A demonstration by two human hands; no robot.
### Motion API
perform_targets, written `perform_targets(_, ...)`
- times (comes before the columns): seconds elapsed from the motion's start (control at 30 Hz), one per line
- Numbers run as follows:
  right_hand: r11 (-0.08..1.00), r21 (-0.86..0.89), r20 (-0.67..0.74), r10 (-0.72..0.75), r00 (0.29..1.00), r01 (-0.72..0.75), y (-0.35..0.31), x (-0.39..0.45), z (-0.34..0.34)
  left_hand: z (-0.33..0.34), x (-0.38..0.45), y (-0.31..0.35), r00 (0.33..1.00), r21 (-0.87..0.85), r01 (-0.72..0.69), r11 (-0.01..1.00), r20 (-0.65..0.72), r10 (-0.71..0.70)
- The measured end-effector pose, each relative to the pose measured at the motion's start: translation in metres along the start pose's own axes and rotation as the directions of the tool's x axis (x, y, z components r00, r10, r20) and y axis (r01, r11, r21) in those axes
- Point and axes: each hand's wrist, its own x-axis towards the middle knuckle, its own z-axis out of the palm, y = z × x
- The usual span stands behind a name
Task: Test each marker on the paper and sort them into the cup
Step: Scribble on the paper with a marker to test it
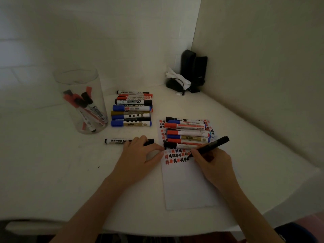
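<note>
Both forearms reach in from the bottom edge, angling toward each other. The left hand (140,156) lies palm down with fingers spread and relaxed, thumb stretched out to the right, fingertips pointing away from the body. The right hand (213,161) is curled in a writing grip, thumb and fingers pinched together near the front, wrist bent slightly inward, knuckles turned up toward the camera.
</note>
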Motion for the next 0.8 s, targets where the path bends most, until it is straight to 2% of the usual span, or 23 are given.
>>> perform_targets(0.23, 0.998, 0.054, 0.016, 0.029, 0.999, -0.03, 0.003, 0.0, 0.001, 0.0, 0.001, -0.002, 1.0, -0.008, 0.007, 1.0, 0.027, -0.007)
perform_targets(0.33, 0.995, 0.085, -0.035, 0.055, 0.998, -0.052, 0.002, 0.002, 0.0, -0.005, 0.003, 0.001, 0.996, -0.048, 0.033, 0.998, 0.085, -0.028)
perform_targets(0.4, 0.987, 0.139, -0.064, 0.084, 0.994, -0.075, 0.0, 0.004, -0.002, -0.007, 0.004, 0.003, 0.984, -0.149, 0.118, 0.982, 0.149, -0.095)
perform_targets(0.5, 0.984, 0.154, -0.058, 0.104, 0.993, -0.094, -0.006, 0.002, -0.005, -0.015, 0.003, 0.005, 0.969, -0.379, 0.234, 0.895, 0.165, -0.183)
perform_targets(0.63, 0.985, 0.122, -0.031, 0.122, 0.992, -0.118, -0.01, 0.0, -0.005, -0.037, -0.006, 0.001, 0.955, -0.525, 0.269, 0.808, 0.255, -0.152)
perform_targets(0.73, 0.976, 0.179, -0.006, 0.125, 0.992, -0.122, -0.017, 0.001, -0.007, -0.044, -0.027, -0.004, 0.969, -0.564, 0.232, 0.792, 0.204, -0.139)
perform_targets(0.8, 0.973, 0.196, -0.022, 0.13, 0.991, -0.123, -0.024, 0.0, -0.005, -0.044, -0.036, -0.007, 0.973, -0.655, 0.229, 0.72, 0.133, -0.189)
